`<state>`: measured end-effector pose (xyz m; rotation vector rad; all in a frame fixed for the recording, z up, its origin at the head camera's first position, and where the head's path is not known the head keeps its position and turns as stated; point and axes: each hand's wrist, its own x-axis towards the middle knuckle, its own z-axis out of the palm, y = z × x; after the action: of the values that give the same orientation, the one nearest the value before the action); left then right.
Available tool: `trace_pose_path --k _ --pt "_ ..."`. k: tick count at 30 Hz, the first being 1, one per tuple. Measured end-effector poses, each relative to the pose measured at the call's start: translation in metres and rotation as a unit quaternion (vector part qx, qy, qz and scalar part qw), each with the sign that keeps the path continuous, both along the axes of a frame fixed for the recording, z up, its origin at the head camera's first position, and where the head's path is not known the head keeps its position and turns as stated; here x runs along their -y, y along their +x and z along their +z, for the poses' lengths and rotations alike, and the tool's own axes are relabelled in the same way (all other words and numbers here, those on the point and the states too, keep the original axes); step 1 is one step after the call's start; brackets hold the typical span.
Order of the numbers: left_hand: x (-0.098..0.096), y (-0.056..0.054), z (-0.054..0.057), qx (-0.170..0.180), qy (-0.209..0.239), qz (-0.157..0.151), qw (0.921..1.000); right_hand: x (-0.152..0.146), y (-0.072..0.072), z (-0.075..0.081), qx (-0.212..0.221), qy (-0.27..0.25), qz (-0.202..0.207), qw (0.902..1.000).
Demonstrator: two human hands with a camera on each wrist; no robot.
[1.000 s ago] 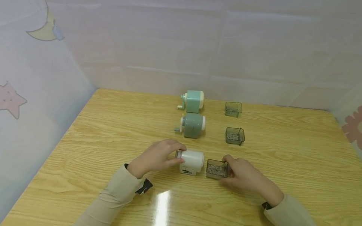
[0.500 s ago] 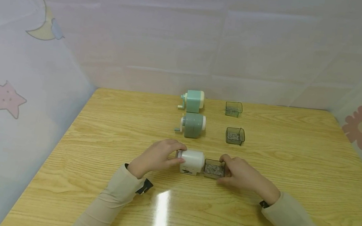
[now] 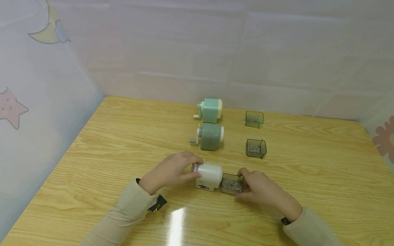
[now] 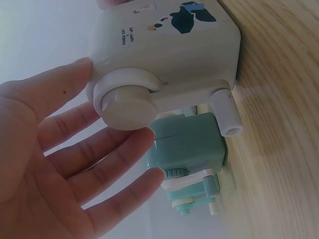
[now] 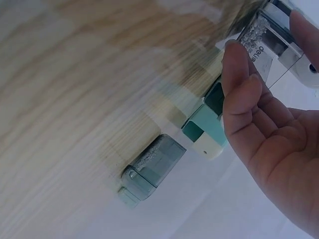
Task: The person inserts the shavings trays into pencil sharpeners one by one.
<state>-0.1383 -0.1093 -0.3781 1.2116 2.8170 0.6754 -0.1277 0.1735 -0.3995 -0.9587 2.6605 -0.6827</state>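
A white pencil sharpener [image 3: 209, 176] with a panda print stands near the middle of the table. My left hand [image 3: 172, 172] grips it at its crank end, thumb and forefinger on opposite sides. In the left wrist view the white crank [image 4: 227, 112] points away from the palm, and the other fingers are spread behind it. With thumb and fingers, my right hand [image 3: 266, 192] pinches a smoky clear shavings drawer [image 3: 232, 184] by its outer end. Grey shavings cover the drawer's bottom. Its inner end is right at the sharpener's right side, in line with the body.
Behind stand a grey-green pencil sharpener [image 3: 210, 137] and a mint one [image 3: 211, 110], cranks facing left. To their right lie two more clear drawers, a dark one [image 3: 255, 148] and a greenish one [image 3: 254, 119], both with shavings. A pale wall cloth [image 3: 191, 48] borders the wooden table [image 3: 126, 130].
My right hand has slid the drawer leftward, closing the small gap to the white pencil sharpener. The left hand keeps its grip, and the sharpener stays in place.
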Motion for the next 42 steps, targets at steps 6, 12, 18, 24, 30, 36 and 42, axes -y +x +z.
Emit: trace_pose_path --k 6,12,18,24,30,36,42 --pt "0.0 0.0 0.001 0.0 0.0 0.0 1.0 0.003 -0.001 0.001 0.002 0.004 0.002 1.0" --pt "0.0 0.0 0.0 -0.002 -0.001 0.0 1.0 0.005 0.0 0.0 0.01 0.01 -0.005 0.9999" --pt "-0.001 0.0 0.001 -0.003 -0.001 -0.001 1.0 0.007 -0.001 -0.001 0.015 0.014 -0.007 0.9998" --pt "-0.001 0.0 0.0 -0.005 0.0 -0.002 1.0 0.009 -0.002 0.0 0.014 0.019 -0.007 0.9997" --pt "0.0 -0.001 -0.001 -0.004 0.001 -0.001 1.0 0.012 -0.003 0.0 0.016 0.023 -0.009 0.9996" --pt "0.0 -0.001 -0.001 -0.007 0.003 -0.004 1.0 0.014 -0.003 0.0 0.018 0.019 -0.008 0.9996" --pt "-0.001 -0.001 -0.001 -0.008 0.004 -0.004 1.0 0.016 -0.004 0.0 0.022 0.017 -0.004 0.9996"
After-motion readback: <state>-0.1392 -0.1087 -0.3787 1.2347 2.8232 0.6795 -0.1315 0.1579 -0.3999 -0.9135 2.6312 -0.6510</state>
